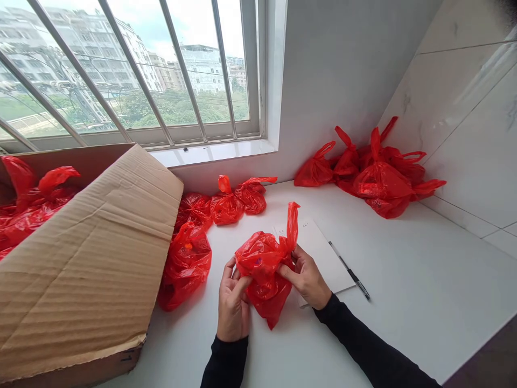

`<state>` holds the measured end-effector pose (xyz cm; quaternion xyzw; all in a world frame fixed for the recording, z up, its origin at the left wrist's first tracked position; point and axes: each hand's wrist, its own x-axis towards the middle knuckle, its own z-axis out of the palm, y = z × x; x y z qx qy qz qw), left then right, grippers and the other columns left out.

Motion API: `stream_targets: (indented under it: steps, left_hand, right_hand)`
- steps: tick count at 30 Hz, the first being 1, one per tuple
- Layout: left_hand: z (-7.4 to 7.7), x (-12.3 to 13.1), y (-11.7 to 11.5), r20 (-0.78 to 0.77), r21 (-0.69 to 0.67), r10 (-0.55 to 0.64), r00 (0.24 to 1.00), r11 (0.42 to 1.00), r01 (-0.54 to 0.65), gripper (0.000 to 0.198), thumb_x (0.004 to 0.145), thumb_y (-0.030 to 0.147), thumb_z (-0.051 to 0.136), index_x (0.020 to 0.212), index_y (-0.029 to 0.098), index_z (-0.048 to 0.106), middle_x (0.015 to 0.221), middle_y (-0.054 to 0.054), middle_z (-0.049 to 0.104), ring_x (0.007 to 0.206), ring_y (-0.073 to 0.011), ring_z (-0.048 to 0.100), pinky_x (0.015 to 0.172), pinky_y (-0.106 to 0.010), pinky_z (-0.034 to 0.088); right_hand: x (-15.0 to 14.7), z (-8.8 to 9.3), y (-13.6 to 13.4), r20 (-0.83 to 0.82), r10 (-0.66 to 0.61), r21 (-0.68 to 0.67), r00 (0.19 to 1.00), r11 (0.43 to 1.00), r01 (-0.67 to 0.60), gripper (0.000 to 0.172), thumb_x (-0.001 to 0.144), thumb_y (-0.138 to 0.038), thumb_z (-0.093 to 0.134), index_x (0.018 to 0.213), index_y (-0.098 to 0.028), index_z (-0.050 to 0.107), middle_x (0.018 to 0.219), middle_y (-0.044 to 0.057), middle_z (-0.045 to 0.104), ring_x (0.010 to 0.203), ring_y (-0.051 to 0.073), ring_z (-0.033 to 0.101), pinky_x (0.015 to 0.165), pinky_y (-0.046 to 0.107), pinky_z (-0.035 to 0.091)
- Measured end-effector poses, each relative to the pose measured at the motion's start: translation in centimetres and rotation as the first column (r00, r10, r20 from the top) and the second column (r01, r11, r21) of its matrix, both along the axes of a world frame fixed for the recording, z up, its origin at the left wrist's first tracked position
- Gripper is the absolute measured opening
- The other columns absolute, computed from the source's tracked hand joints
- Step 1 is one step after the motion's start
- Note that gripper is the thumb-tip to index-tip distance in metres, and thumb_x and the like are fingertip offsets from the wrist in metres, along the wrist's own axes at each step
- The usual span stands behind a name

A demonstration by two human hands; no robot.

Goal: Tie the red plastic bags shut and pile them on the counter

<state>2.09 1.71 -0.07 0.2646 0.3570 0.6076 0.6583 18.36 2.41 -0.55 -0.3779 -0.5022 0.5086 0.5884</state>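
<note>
Both of my hands hold a red plastic bag (266, 264) with a twisted top that sticks up at its right side. My left hand (234, 302) grips the bag's left side, thumb in front and fingers behind. On the right side, just below the twisted top, my right hand (309, 277) pinches the plastic. What lies inside the bag cannot be made out through the film. Behind and to the right of it, a white sheet of paper (331, 264) lies on the white counter (407, 302), with a black pen (350, 272) across its right edge.
A cardboard box (92, 258) with red bags (40, 199) inside stands at the left. Several tied red bags (226, 207) sit beside it and along the wall. Another cluster of red bags (382, 180) fills the back right corner. A barred window (173, 81) is behind.
</note>
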Motion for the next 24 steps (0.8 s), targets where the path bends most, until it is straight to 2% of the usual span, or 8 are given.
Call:
stream_targets:
  steps: [7, 11, 19, 24]
  left_hand:
    - [1.0, 0.5, -0.4, 0.014, 0.016, 0.005, 1.0, 1.0, -0.005, 0.035, 0.088, 0.032, 0.064, 0.122, 0.023, 0.061, 0.113, -0.005, 0.072, 0.11, -0.0253, 0.065, 0.089, -0.031, 0.052]
    - [0.6, 0.5, -0.2, -0.007, -0.003, 0.026, 1.0, 1.0, -0.026, 0.036, 0.084, 0.041, 0.07, 0.113, 0.019, 0.066, 0.111, -0.007, 0.073, 0.106, -0.0262, 0.067, 0.09, -0.033, 0.052]
    - [-0.2, 0.4, 0.1, 0.034, -0.046, 0.13, 0.991, 0.991, -0.128, 0.026, 0.071, 0.029, 0.083, 0.094, 0.023, 0.072, 0.093, 0.002, 0.076, 0.083, -0.0175, 0.071, 0.08, -0.027, 0.055]
    - [-0.2, 0.1, 0.0, -0.012, -0.024, 0.066, 0.998, 0.998, -0.066, 0.022, 0.075, 0.03, 0.077, 0.094, 0.02, 0.071, 0.095, -0.003, 0.074, 0.088, -0.0215, 0.069, 0.078, -0.029, 0.055]
  right_hand:
    - [0.1, -0.1, 0.0, 0.04, 0.016, -0.005, 0.999, 1.0, -0.016, 0.024, 0.089, -0.034, 0.066, 0.111, -0.024, 0.061, 0.107, 0.004, 0.065, 0.1, 0.021, 0.061, 0.095, 0.036, 0.05]
    - [0.1, 0.0, -0.1, 0.083, 0.002, 0.025, 0.997, 1.0, -0.004, 0.019, 0.093, -0.037, 0.06, 0.106, -0.022, 0.061, 0.106, 0.004, 0.064, 0.096, 0.019, 0.06, 0.096, 0.036, 0.049]
    - [0.2, -0.2, -0.1, 0.042, -0.019, -0.004, 0.999, 1.0, 0.019, 0.026, 0.09, -0.036, 0.063, 0.113, -0.023, 0.063, 0.107, 0.004, 0.063, 0.097, 0.02, 0.059, 0.092, 0.035, 0.05]
    - [0.1, -0.4, -0.1, -0.007, 0.008, -0.035, 1.0, 0.999, -0.008, 0.028, 0.088, -0.034, 0.066, 0.115, -0.025, 0.063, 0.118, 0.005, 0.058, 0.098, 0.02, 0.062, 0.095, 0.037, 0.05]
